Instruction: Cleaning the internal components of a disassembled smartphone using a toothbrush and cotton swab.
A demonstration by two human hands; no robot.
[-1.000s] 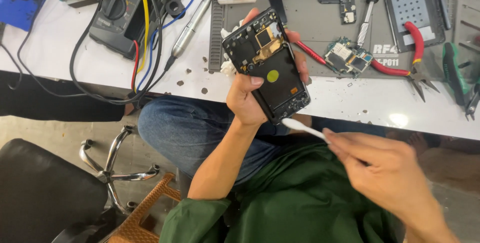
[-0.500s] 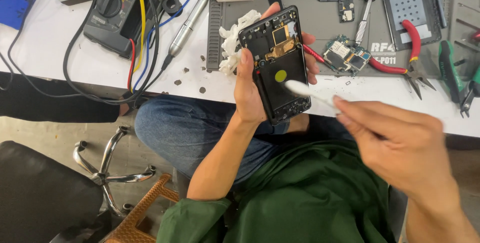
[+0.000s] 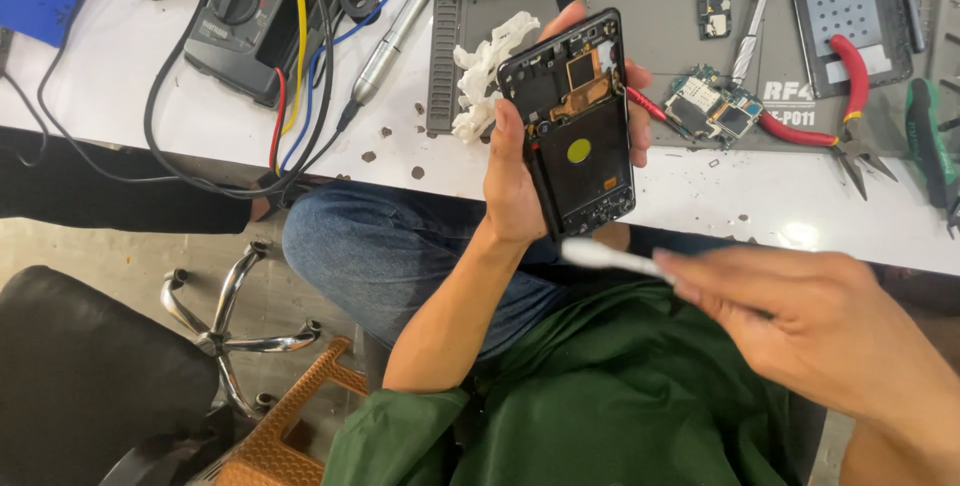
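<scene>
You're gripping the phone (image 3: 578, 126) in your left hand (image 3: 520, 181), back cover off, its insides facing you w/ a yellow dot mid-frame. Thumb is pressing the left edge, fingertips (image 3: 636, 111) wrapping the right edge. It's hovering upright over the front edge of the bench (image 3: 150, 116), just above your lap.

Your right hand (image 3: 810, 326) is pinching a white stick (image 3: 610, 258), fingers closed round its rear end; the tip is pointing left, just below the phone's bottom edge, not touching it. The stick is blurred, so can't tell exactly what kind of tool it is.

Around the phone: crumpled white tissue (image 3: 485, 71) is sitting just left of it on the grey mat (image 3: 680, 26). A small circuit board (image 3: 712, 108) is lying right of it, near your fingertips, w/ red-handled pliers (image 3: 850, 106) beside that. A screwdriver (image 3: 750, 26) is lying above the board. The multimeter (image 3: 235, 16) & its tangled leads are sitting far left, w/ a silver pen tool (image 3: 390, 36) between it & the mat. Green-handled tool (image 3: 930, 146) at far right edge.

Nothing is standing between stick & phone.
</scene>
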